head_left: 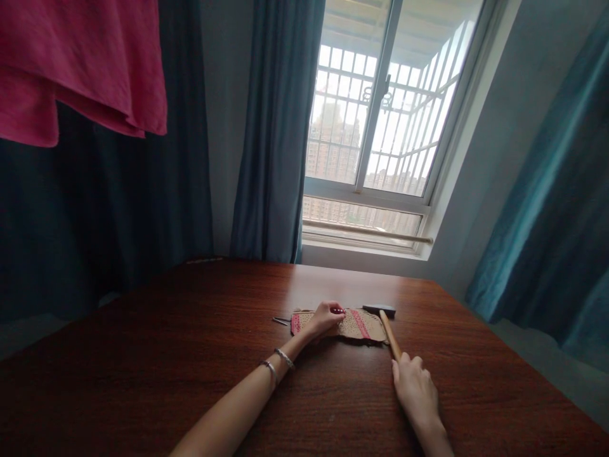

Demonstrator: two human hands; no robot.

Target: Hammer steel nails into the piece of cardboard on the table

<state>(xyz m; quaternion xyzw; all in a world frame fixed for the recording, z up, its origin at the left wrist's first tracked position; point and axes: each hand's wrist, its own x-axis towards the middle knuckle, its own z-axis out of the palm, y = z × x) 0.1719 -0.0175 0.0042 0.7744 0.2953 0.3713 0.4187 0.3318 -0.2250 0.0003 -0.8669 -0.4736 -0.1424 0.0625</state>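
Note:
A tan perforated sheet [354, 327] with pink stripes lies flat on the dark wooden table [190, 355]. My left hand [325, 317] rests on its left part, fingers curled and pinched on a small thin tool I cannot make out. My right hand [415, 386] is closed round the end of a hammer's wooden handle [390, 335]. The handle runs up past the sheet's right edge to the dark hammer head [379, 310], which rests on the table just behind the sheet. Two bracelets [277, 362] circle my left wrist.
A few thin metal tools [281, 320] lie on the table left of the sheet. Behind the table are a barred window [375, 114] and blue curtains [276, 139]. A pink cloth [80, 63] hangs at the upper left.

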